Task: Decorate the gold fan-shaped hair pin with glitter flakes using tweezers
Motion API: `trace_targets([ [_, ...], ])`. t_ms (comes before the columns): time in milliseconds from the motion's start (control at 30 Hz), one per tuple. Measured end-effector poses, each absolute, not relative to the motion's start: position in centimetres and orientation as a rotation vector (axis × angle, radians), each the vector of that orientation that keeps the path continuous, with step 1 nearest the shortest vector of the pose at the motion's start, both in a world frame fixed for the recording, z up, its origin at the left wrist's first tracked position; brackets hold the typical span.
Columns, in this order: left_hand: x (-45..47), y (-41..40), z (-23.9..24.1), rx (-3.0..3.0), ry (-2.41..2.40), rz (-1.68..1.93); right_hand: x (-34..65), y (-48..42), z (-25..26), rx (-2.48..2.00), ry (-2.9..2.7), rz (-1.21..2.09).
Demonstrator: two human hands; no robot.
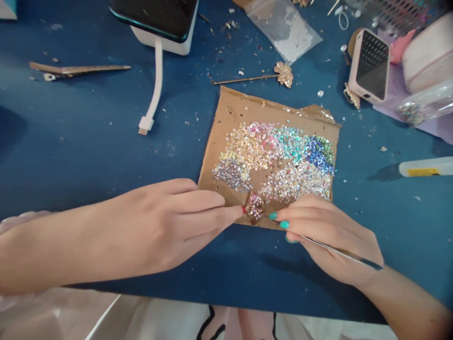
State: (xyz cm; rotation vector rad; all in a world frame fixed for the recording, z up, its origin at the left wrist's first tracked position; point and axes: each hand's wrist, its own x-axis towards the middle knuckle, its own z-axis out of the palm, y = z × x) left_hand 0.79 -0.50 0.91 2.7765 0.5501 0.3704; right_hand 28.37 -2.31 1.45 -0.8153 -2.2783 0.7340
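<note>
My left hand (177, 222) reaches in from the left, its fingers closed on the edge of a small gold-coloured metal ornament (255, 208) set with pink chips. A red-nailed fingertip presses against the ornament's left side. Pinched in the green-nailed fingers of my right hand (325, 231) is a pair of slim silver tweezers (339, 252), whose tip meets the ornament's right side. Underneath lies a piece of brown cardboard (230, 106), covered with small shiny chips (297, 179) sorted by colour: yellow, grey, pink, turquoise, blue, green and whitish. My left thumb is hidden.
Behind the cardboard lie a hairpin with a gold leaf (284, 74) and a clear plastic bag (286, 30). A white cable (157, 85), a brown hair clip (81, 70) and a phone (159, 16) are left. At right are a small pink device (370, 66) and a white-and-yellow pen-like tube (426, 167).
</note>
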Motion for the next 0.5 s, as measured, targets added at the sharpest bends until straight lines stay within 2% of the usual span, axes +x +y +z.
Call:
trace_targets([
  [500, 0.94, -0.2, 1.03, 2.771, 0.504, 0.351, 28.59, -2.7, 1.23, -0.812, -2.308, 0.707],
])
